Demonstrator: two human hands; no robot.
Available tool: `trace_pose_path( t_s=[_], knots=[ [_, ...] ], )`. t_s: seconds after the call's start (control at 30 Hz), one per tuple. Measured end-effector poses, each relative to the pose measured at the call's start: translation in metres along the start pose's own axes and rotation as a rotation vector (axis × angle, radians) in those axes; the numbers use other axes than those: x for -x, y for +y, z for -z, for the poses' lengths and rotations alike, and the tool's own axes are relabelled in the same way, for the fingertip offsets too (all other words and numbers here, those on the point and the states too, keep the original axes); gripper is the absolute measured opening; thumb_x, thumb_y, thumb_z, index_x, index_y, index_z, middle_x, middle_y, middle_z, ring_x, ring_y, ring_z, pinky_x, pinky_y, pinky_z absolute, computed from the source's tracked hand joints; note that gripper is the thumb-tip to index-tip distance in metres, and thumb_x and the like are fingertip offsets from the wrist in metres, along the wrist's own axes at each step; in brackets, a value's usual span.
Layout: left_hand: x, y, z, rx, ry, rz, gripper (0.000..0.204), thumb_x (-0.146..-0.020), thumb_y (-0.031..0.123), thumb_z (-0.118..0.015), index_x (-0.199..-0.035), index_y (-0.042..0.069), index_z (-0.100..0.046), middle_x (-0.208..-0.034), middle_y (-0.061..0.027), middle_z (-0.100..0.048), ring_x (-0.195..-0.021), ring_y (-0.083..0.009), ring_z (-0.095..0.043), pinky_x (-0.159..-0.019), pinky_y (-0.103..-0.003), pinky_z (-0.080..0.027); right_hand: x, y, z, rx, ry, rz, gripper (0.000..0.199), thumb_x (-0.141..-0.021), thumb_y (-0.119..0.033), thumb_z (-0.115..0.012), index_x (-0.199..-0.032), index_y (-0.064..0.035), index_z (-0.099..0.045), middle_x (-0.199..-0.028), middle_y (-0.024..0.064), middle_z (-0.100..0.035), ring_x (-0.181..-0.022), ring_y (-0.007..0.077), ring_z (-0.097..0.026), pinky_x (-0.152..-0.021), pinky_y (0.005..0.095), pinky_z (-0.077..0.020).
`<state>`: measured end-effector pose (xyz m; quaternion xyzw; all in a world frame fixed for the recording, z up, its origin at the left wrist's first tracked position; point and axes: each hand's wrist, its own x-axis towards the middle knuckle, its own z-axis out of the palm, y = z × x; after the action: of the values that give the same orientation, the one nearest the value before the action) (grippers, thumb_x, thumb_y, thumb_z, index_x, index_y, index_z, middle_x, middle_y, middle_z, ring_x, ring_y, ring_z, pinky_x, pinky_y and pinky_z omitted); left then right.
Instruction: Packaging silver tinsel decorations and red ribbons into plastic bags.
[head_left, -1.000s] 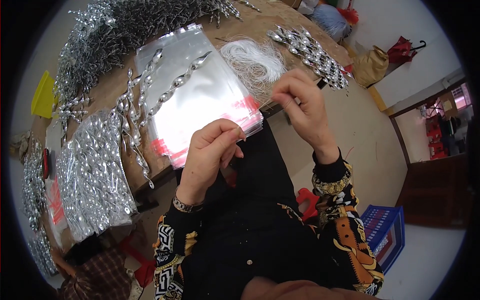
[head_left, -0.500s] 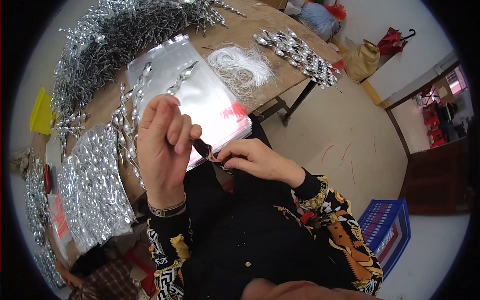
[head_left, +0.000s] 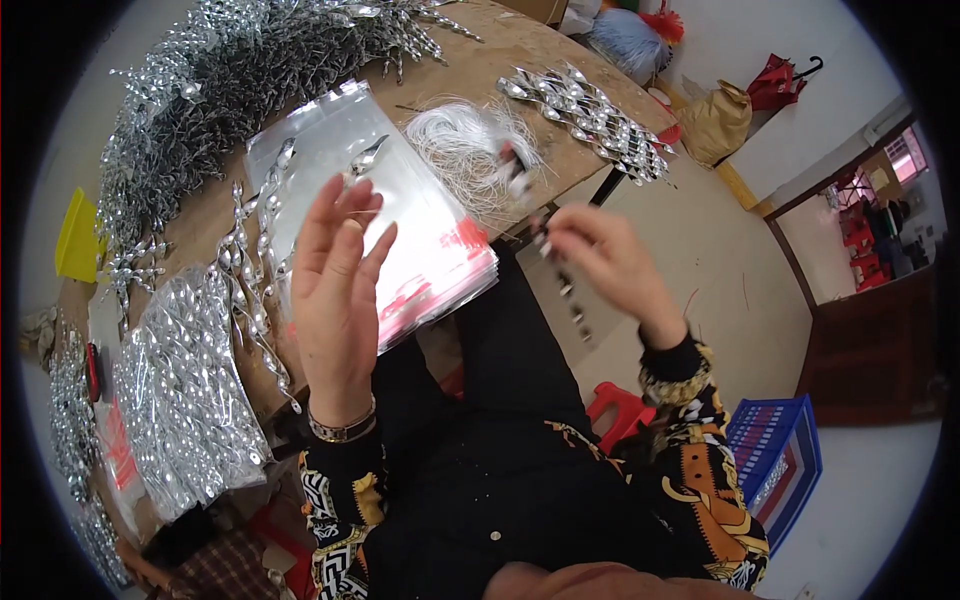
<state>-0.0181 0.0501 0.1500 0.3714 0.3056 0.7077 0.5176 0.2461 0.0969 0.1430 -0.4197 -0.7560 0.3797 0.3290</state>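
Observation:
My right hand [head_left: 612, 268] is closed around a twisted shiny silver strip [head_left: 567, 287], which swings blurred beside the table's front edge. Over the stack of clear plastic bags [head_left: 425, 215] my left hand [head_left: 340, 290] is raised, fingers apart, holding nothing. A few twisted silver strands [head_left: 237, 250] lie on and beside the bags. Behind the right hand sits a bundle of white string [head_left: 455, 135]. Several more silver twists [head_left: 590, 115] are gathered at the table's right corner. To the left rests a clear bag packed with silver twists [head_left: 185, 385].
A large heap of silver strands [head_left: 230, 90] covers the table's far left. A yellow bin [head_left: 78, 235] stands at left. On the floor are a red stool [head_left: 618, 412] and a blue basket [head_left: 775, 460]. Another person in plaid [head_left: 225, 560] shows at lower left.
My hands have parted. The right swung up and to the right with the silver strip; the left let go of it and spread its fingers. The red stool has come into view.

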Motion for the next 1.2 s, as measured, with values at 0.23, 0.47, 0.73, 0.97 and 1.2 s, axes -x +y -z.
trace_pose_path(
  t_s=[0.23, 0.47, 0.73, 0.97, 1.2],
  knots=[
    [0.015, -0.020, 0.010, -0.155, -0.071, 0.178, 0.024, -0.094, 0.007, -0.050, -0.116, -0.001, -0.057, -0.115, -0.0090, -0.060, -0.105, -0.0165, -0.057, -0.089, -0.032, -0.049, -0.068, 0.051, 0.084, 0.714, 0.289, 0.021, 0.014, -0.088, -0.014, -0.055, -0.089, -0.0007, -0.060, -0.074, 0.0127, -0.061, -0.071, 0.0238, -0.061, -0.065, 0.0336, -0.0464],
    [0.026, -0.028, 0.012, -0.255, -0.086, 0.353, 0.020, -0.094, 0.007, -0.050, -0.109, -0.003, -0.060, -0.100, -0.0087, -0.064, -0.090, -0.0154, -0.063, -0.083, -0.029, -0.051, -0.128, 0.106, 0.100, 1.018, 0.312, 0.042, 0.017, -0.086, -0.021, -0.056, -0.089, -0.0057, -0.063, -0.085, 0.0169, -0.065, -0.084, 0.0362, -0.062, -0.071, 0.0472, -0.0468],
    [0.032, -0.041, 0.025, -0.279, -0.148, 0.380, 0.021, -0.095, 0.007, -0.049, -0.111, -0.004, -0.059, -0.101, -0.0089, -0.065, -0.094, -0.0139, -0.062, -0.086, -0.027, -0.049, -0.177, 0.122, 0.076, 1.107, 0.266, 0.031, 0.018, -0.085, -0.021, -0.054, -0.086, -0.0059, -0.063, -0.086, 0.0165, -0.065, -0.084, 0.0369, -0.062, -0.071, 0.0479, -0.0478],
    [0.035, -0.038, 0.021, -0.285, -0.148, 0.449, 0.020, -0.096, 0.010, -0.049, -0.110, -0.001, -0.059, -0.095, -0.0076, -0.064, -0.078, -0.0090, -0.061, -0.053, -0.020, -0.048, -0.186, 0.131, 0.057, 1.183, 0.325, 0.040, 0.014, -0.084, -0.020, -0.058, -0.089, -0.0084, -0.063, -0.087, 0.0142, -0.064, -0.084, 0.0356, -0.062, -0.071, 0.0473, -0.0488],
    [0.041, -0.034, 0.019, -0.292, -0.129, 0.443, 0.021, -0.095, 0.008, -0.051, -0.109, -0.003, -0.060, -0.097, -0.0093, -0.065, -0.089, -0.0143, -0.062, -0.082, -0.026, -0.049, -0.164, 0.102, 0.042, 1.038, 0.401, 0.140, 0.015, -0.082, -0.019, -0.061, -0.093, -0.0086, -0.063, -0.093, 0.0111, -0.062, -0.087, 0.0337, -0.061, -0.071, 0.0451, -0.0491]
  ],
)
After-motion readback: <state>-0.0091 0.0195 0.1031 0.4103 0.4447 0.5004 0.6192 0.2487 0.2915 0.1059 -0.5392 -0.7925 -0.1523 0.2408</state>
